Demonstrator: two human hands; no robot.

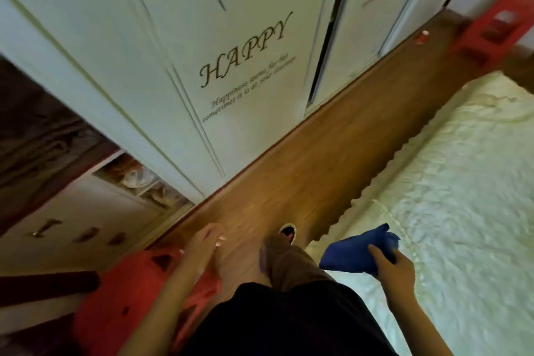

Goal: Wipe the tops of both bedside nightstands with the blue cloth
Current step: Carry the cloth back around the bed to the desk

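Observation:
The blue cloth (357,251) is bunched up in my right hand (391,269), which grips it over the edge of the bed at the lower right. My left hand (202,246) hangs in front of me above the wooden floor, fingers relaxed and holding nothing. No nightstand top shows in this view. My leg and one shoe (288,233) are mid-stride on the floor between the hands.
A white wardrobe (231,67) with "HAPPY" lettering fills the left and top. A narrow strip of wooden floor (332,153) runs between it and the bed with a cream quilt (448,197). A red stool (130,292) stands at lower left, another red stool (497,29) at far right.

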